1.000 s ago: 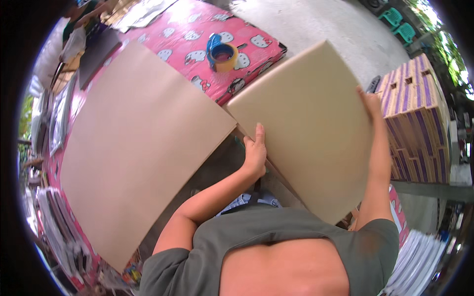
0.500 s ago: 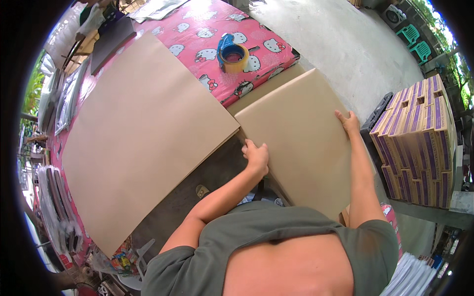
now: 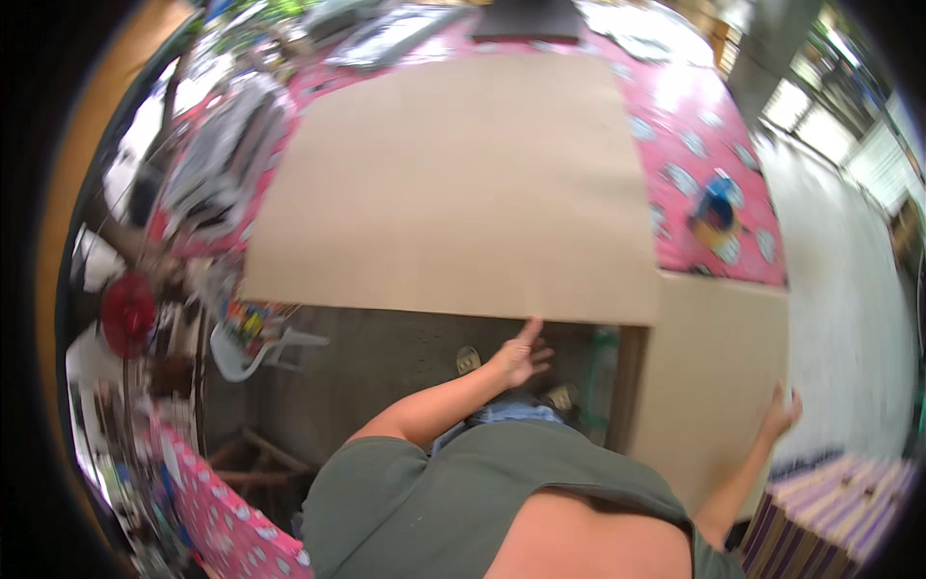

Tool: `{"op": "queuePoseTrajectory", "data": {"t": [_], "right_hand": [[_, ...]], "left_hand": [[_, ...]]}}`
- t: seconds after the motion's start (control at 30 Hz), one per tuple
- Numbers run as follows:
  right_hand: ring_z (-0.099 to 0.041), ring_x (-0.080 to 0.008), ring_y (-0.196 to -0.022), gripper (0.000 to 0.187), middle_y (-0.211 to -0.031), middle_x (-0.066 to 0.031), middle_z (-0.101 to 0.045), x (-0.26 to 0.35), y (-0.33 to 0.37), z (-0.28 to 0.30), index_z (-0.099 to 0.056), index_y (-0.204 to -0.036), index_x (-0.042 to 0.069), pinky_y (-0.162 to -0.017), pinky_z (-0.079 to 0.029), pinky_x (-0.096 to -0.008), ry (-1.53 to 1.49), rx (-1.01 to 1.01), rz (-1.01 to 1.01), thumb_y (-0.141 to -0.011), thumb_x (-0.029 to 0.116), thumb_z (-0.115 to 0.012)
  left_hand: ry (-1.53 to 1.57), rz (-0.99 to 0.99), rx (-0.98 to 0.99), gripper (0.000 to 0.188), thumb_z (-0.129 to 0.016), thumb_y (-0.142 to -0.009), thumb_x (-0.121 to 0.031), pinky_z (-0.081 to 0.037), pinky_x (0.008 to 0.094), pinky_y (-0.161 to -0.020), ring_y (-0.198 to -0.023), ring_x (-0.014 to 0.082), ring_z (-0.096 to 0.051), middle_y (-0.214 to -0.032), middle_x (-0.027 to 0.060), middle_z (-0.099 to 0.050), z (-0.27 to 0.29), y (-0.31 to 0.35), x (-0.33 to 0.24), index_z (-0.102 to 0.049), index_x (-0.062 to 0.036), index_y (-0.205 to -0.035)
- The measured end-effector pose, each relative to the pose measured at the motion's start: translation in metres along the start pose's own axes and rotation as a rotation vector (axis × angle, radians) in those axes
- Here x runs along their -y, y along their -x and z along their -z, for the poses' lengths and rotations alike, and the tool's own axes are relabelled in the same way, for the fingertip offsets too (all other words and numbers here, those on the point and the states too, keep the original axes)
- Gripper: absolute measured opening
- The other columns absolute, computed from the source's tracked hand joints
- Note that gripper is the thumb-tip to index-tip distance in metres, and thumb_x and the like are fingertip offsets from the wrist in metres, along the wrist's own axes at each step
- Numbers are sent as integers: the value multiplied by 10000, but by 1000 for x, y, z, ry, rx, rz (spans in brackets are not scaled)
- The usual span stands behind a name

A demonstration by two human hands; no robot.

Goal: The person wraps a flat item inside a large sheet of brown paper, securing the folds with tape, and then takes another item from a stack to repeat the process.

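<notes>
A large flat brown sheet (image 3: 453, 183), paper or cardboard, lies across the pink patterned table (image 3: 762, 183). Close to its front edge is my left hand (image 3: 521, 359), fingers spread, its thumb tip at or just under the edge; contact is hard to tell. To the right lies a brown-covered rectangular panel or stack (image 3: 714, 376), slightly lower than the sheet. My right hand (image 3: 779, 415) is at that panel's right edge, fingers apart and blurred. A blue tape dispenser (image 3: 716, 217) with a tape roll sits on the table, right of the sheet.
Stacked cartons with purple stripes (image 3: 834, 516) stand at the lower right. Plastic-wrapped flat packs (image 3: 227, 159) lie at the table's left side, a dark board (image 3: 526, 19) at its far edge. A white plastic chair (image 3: 236, 352) and a red round object (image 3: 128, 314) are at left.
The view has swung left, toward the large sheet. My left hand has left the near side of the brown panel and opened beside the sheet's front edge. My right hand stays at the panel's right edge.
</notes>
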State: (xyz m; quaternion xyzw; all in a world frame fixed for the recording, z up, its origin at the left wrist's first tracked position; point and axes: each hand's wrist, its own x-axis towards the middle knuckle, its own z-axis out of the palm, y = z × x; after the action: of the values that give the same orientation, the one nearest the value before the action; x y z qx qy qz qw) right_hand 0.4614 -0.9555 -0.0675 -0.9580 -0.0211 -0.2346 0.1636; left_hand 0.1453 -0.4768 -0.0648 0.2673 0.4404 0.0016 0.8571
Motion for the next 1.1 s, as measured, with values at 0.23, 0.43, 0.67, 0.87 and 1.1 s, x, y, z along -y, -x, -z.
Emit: {"op": "queuePoseTrajectory", "data": {"t": [0.23,0.43,0.67,0.87,1.1], "right_hand": [[-577,-206,-907,224,-979,-106,-611,262,112,5,-609,-1002,16,-750,-470,-302,-744,289,-18,-875,197,-575],[-593,-209,-819,101,-896,-117,-624,505,205,39,-613,-855,6,-707,-477,-298,-1004,379,608,-819,100,-624],[-581,-148,-743,149,-852,-68,-623,687,306,50,-609,-832,11,-613,-464,-252,-1093,665,703,-833,159,-624],[-583,-132,-683,167,-814,-55,-625,807,364,20,-613,-872,16,-575,-460,-252,-1085,865,750,-835,178,-624],[-569,-94,-676,218,-771,-27,-610,959,415,-23,-617,-894,24,-558,-421,-222,-1213,1087,497,-849,237,-618]], "left_hand": [[760,-758,-146,943,-481,-642,-799,-300,470,-950,-1133,264,-416,-1252,38,-418,253,71,-96,-342,-116,-1276],[795,-682,-414,441,-600,-812,-450,-378,424,-845,-1034,222,-483,-1107,30,-513,352,139,-128,-494,-131,-1097],[1174,-683,-647,179,-510,-863,-266,-420,410,-778,-866,209,-547,-952,-8,-581,525,244,-103,-515,-137,-987],[1248,-854,-648,210,-447,-905,-287,-404,402,-802,-942,180,-501,-984,-14,-569,617,295,-131,-515,-148,-1047],[1069,-980,-502,201,-449,-911,-272,-433,409,-787,-915,201,-548,-1022,3,-585,732,341,-265,-565,-139,-1007]]}}
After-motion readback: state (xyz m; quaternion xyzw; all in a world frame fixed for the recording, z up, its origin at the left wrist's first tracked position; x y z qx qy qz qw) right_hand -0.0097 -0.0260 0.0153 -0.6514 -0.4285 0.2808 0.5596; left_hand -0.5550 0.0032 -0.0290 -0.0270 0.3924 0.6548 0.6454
